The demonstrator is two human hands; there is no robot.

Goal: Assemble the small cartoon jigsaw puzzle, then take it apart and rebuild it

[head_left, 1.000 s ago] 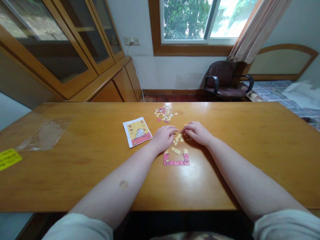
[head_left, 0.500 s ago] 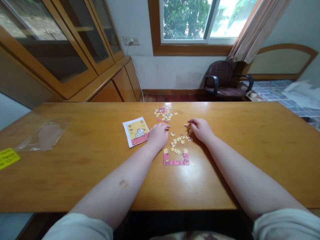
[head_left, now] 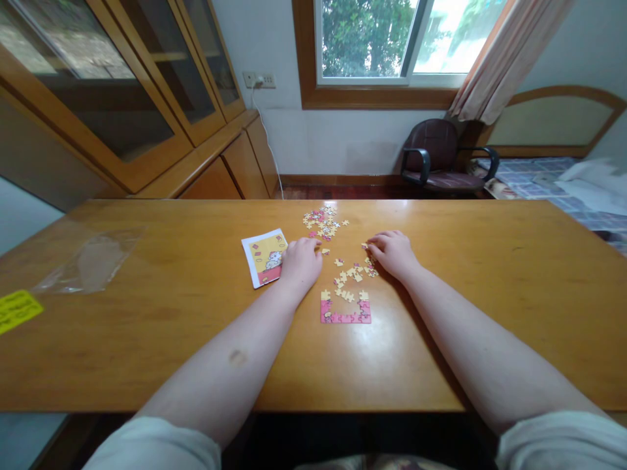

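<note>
My left hand (head_left: 301, 260) rests low over the right edge of a picture card (head_left: 262, 258), its fingers stretched out and holding nothing. Just right of those fingertips lies a loose yellow puzzle piece (head_left: 326, 251). Across from it, my right hand (head_left: 393, 251) has its thumb and fingertips drawn together at a small puzzle piece (head_left: 364, 246). Between my forearms sits a joined pink and yellow puzzle border (head_left: 345, 319), U-shaped with its gap facing away from me. Several loose yellow pieces (head_left: 347, 275) are scattered just beyond it.
A pile of mixed puzzle pieces (head_left: 322, 222) lies near the far edge of the wooden table (head_left: 186, 261). To the left are a clear plastic bag (head_left: 93, 264) and a yellow label (head_left: 18, 310). An office chair (head_left: 435, 156) stands past the table.
My left hand has drawn back to the left over the card, leaving a yellow piece in plain view beside its fingertips. My right hand has hardly moved.
</note>
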